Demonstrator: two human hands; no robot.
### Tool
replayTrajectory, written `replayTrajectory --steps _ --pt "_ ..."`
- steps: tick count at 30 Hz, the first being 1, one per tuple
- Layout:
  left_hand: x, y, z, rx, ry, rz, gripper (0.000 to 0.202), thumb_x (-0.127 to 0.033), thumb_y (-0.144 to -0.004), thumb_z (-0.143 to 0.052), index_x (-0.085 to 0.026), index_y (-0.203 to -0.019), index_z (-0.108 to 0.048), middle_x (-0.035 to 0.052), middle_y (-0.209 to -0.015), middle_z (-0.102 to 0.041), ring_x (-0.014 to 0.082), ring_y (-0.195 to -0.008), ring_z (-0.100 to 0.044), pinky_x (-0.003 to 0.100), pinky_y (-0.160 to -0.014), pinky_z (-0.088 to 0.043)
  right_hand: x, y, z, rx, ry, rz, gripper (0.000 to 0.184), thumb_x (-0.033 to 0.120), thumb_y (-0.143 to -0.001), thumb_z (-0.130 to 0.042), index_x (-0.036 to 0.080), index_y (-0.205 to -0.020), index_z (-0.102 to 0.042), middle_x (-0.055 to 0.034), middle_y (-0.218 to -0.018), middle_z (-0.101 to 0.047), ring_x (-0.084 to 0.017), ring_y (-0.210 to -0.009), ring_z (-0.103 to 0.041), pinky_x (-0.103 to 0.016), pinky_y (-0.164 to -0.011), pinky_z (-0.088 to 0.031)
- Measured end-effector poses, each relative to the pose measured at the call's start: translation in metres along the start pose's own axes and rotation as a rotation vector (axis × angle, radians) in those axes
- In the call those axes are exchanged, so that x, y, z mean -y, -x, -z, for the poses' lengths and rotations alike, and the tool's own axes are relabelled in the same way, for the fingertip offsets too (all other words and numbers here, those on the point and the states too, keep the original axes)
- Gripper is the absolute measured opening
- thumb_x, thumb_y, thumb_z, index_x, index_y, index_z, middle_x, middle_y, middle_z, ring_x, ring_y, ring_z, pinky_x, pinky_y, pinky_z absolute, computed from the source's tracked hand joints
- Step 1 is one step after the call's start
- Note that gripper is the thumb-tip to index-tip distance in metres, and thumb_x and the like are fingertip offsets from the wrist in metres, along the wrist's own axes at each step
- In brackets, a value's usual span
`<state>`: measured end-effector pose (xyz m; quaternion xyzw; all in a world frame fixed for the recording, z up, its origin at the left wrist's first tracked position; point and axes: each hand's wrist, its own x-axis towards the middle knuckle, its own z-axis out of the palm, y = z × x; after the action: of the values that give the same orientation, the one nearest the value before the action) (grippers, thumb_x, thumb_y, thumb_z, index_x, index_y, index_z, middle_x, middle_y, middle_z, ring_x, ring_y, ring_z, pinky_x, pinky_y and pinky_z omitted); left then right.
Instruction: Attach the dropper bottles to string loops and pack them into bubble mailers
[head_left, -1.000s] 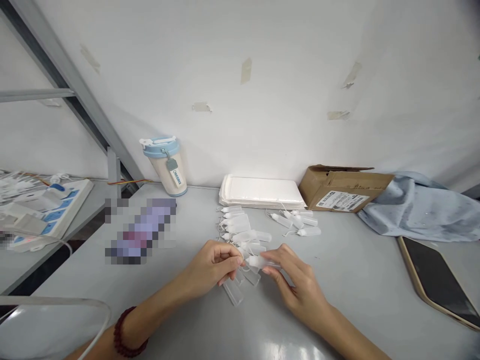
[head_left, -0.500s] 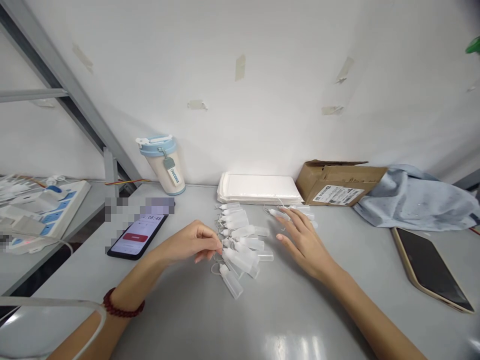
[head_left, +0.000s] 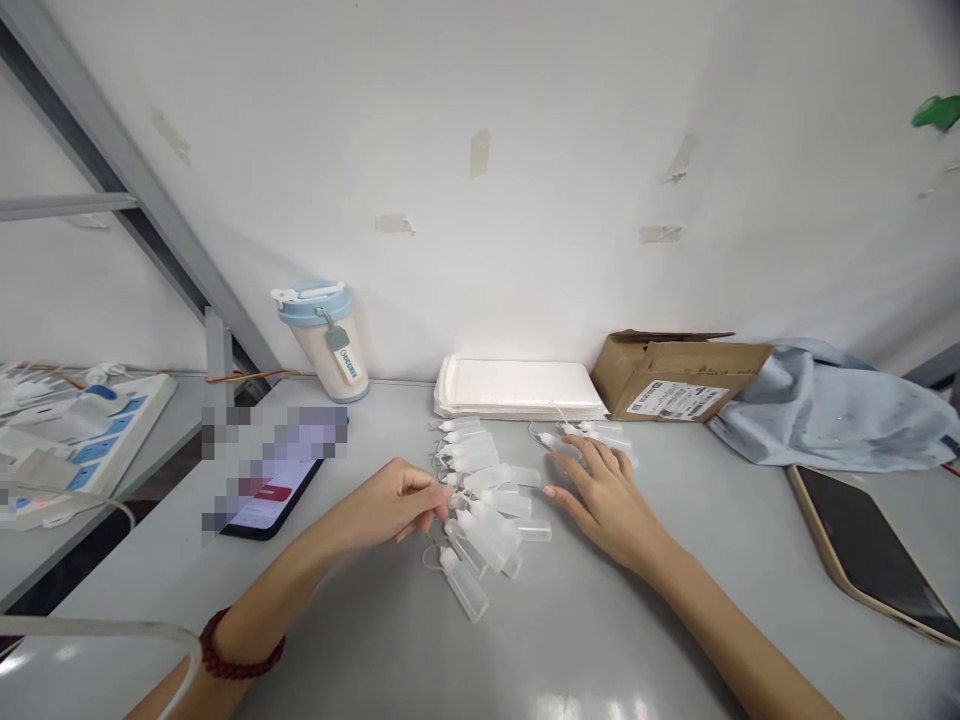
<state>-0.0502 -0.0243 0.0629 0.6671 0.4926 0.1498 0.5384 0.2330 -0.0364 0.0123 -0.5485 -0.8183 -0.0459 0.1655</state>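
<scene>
Small translucent plastic bottles (head_left: 486, 541) with white caps and thin loops lie in an overlapping column at the middle of the table, caps toward the left. At their cap ends my left hand (head_left: 401, 502) is closed in a pinch, thumb and forefinger on the loop of one bottle. One bottle (head_left: 466, 588) lies slanted at the near end of the column. My right hand (head_left: 611, 495) rests palm down with spread fingers, its fingertips at a smaller group of similar bottles (head_left: 606, 428), which it partly covers.
Behind the bottles lie stacked white padded envelopes (head_left: 525, 383), beside a cardboard box (head_left: 679, 375) and a grey-blue cloth (head_left: 832, 405). A tumbler (head_left: 330, 350) and a lit phone (head_left: 277, 490) are at left. A dark phone (head_left: 874, 545) lies right; a power strip (head_left: 124, 435) sits far left.
The camera view has tilted slightly upward. My left hand has shifted a little right and away along the caps, still pinched. My right hand has moved slightly left, fingers still spread.
</scene>
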Motion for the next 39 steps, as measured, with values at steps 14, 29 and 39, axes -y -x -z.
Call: replayTrajectory --steps 14,29,39 --pt "0.005 -0.005 0.000 -0.204 0.108 -0.022 0.044 -0.052 -0.082 -0.047 -0.013 -0.065 -0.061 -0.0036 -0.053 -0.046 0.0071 -0.043 -0.034 0.021 -0.046 -0.028 0.005 -0.001 0.014 -0.228 -0.406 -0.093 0.024 0.037 -0.089 -0.045 0.023 -0.102 -0.061 -0.0060 -0.091 -0.066 -0.021 -0.087 -0.057 -0.037 -0.076 -0.045" --pt "-0.013 0.011 -0.035 -0.103 0.172 -0.063 0.038 -0.045 -0.081 -0.055 -0.019 -0.107 -0.063 -0.0014 -0.066 -0.056 0.0092 -0.053 -0.043 0.020 -0.047 -0.032 0.046 0.007 0.039 -0.027 -1.138 -0.432 0.031 0.049 -0.083 -0.052 0.022 -0.098 -0.058 0.0006 -0.063 -0.062 -0.015 -0.064 -0.057 -0.026 -0.055 -0.042" --pt "-0.015 0.013 -0.042 -0.121 0.217 -0.124 0.024 -0.038 -0.084 -0.053 -0.017 -0.082 -0.065 -0.0022 -0.062 -0.053 0.0073 -0.050 -0.039 0.019 -0.046 -0.030 0.057 0.010 0.042 0.057 -1.202 -0.411 0.030 0.048 -0.083 -0.053 0.022 -0.098 -0.058 0.0014 -0.062 -0.063 -0.014 -0.063 -0.054 -0.025 -0.058 -0.039"
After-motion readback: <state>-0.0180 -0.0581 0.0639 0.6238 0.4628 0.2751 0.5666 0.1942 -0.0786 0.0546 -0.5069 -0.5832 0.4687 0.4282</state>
